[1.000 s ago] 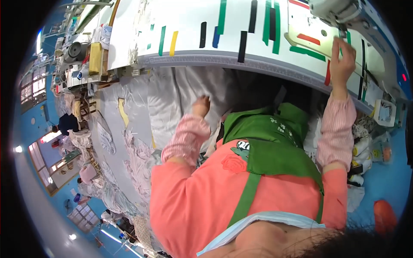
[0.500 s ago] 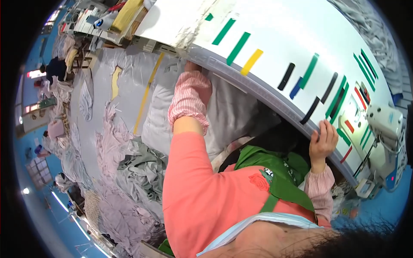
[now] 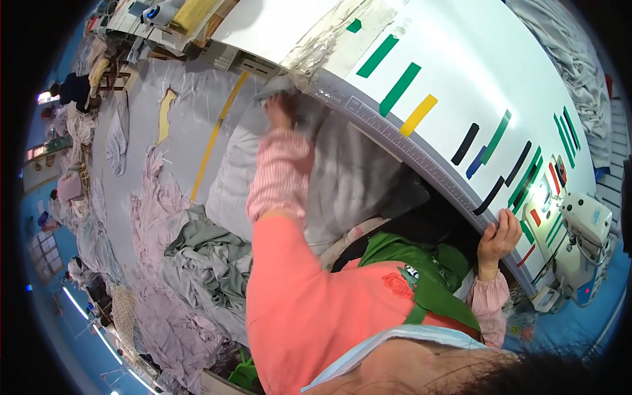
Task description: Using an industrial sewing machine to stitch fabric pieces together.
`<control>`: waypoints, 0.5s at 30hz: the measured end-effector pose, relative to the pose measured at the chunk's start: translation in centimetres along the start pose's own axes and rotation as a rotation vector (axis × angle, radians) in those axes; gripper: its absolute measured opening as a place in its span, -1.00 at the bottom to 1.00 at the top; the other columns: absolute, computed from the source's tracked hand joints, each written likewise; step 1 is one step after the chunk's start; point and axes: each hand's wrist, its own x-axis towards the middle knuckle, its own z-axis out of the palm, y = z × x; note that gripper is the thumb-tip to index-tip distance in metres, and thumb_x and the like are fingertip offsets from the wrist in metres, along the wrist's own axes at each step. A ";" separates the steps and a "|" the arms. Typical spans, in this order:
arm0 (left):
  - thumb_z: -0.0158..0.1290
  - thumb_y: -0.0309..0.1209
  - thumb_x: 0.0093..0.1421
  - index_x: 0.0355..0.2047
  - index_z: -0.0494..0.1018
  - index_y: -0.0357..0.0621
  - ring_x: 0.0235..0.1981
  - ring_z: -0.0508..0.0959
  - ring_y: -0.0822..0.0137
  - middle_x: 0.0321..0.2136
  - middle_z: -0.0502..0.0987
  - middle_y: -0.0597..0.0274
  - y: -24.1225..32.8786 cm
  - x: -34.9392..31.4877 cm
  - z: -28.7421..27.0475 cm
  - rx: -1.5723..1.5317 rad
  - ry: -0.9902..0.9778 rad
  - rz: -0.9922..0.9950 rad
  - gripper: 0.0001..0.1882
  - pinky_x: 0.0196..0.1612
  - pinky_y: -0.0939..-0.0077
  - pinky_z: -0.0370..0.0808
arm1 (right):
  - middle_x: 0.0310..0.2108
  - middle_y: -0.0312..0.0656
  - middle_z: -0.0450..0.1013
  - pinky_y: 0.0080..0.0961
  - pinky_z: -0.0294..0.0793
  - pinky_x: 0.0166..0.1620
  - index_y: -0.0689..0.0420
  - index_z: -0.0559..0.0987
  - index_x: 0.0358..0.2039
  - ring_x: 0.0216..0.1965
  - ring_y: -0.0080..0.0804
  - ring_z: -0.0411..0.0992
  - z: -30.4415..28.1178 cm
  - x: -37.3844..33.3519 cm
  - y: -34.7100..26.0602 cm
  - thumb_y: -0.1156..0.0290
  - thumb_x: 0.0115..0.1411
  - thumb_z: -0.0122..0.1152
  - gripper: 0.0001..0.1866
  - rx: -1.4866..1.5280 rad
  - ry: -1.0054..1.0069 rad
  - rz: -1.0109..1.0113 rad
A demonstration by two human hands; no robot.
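A person in a pink top and green apron (image 3: 428,276) leans beside a long white counter (image 3: 461,72) marked with green, yellow, black and blue tape strips. The left hand (image 3: 280,108) reaches far out to the counter's edge, where it meets a grey cloth (image 3: 342,171) hanging down below the rim; the picture is blurred there, so whether the grip is closed on the cloth or only pressed against it cannot be told. The right hand (image 3: 498,237) rests on the near edge of the counter, fingers (image 3: 510,224) curled over the rim beside a black tape strip (image 3: 490,195), its grip narrow and holding only the edge. The grey cloth drapes from the counter's edge down between the two arms, in front of the person's body. A white sewing machine (image 3: 582,243) stands at the right end of the counter. To the left, heaps of pale lilac and grey-green fabric (image 3: 197,263) cover the floor, and a yellow strip (image 3: 214,138) runs along a grey sheet.
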 end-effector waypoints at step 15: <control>0.05 -0.45 0.06 -0.20 0.40 -0.04 -0.34 0.54 0.07 -0.31 0.45 0.17 1.6 -7.7 -0.1 -0.103 0.047 0.280 -0.74 -0.21 0.11 0.45 | -0.08 -0.06 0.45 -0.23 0.34 0.04 0.24 0.51 -0.04 -0.04 -0.07 0.38 0.1 0.1 -0.4 0.30 0.31 -0.04 -0.66 -0.008 0.005 0.001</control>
